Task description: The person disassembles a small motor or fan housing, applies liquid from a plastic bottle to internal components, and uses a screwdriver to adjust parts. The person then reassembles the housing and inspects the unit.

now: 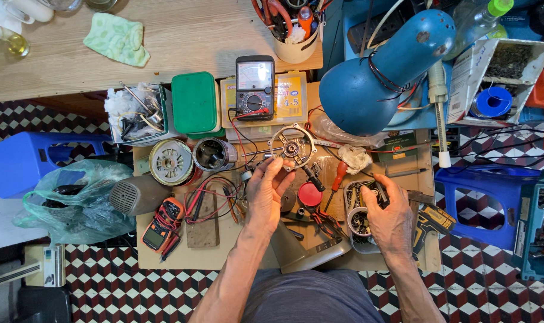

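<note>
Near the middle of the frame the left hand (266, 191) is raised over a cluttered bench (164, 254), its fingers (276, 169) pinched on the lower left edge of a round metal motor end plate (291, 146), which has mounting lugs around its rim and a dark bearing at its centre. The plate is held up just below the analog multimeter (255, 87), which lies on a yellow parts box (287, 96) in the upper middle.

The right hand (388, 218) is lower right of centre, its fingers curled down into a small tray of screws and loose metal bits (358, 218); whether they have closed on any piece cannot be told. Between the two hands lie a red round cap (309, 194), a red-handled screwdriver (337, 179) and red-handled pliers (325, 224).

Left of the left hand stand a wound motor stator (171, 161) and a dark cylindrical motor housing (214, 154), side by side. Below them a tangle of red and black test leads (215, 197) runs to an orange clamp meter (162, 224). A green lidded box (195, 103) sits above the stator. A blue desk lamp (385, 72) fills the upper right, its shade hanging over the bench just right of the plate
</note>
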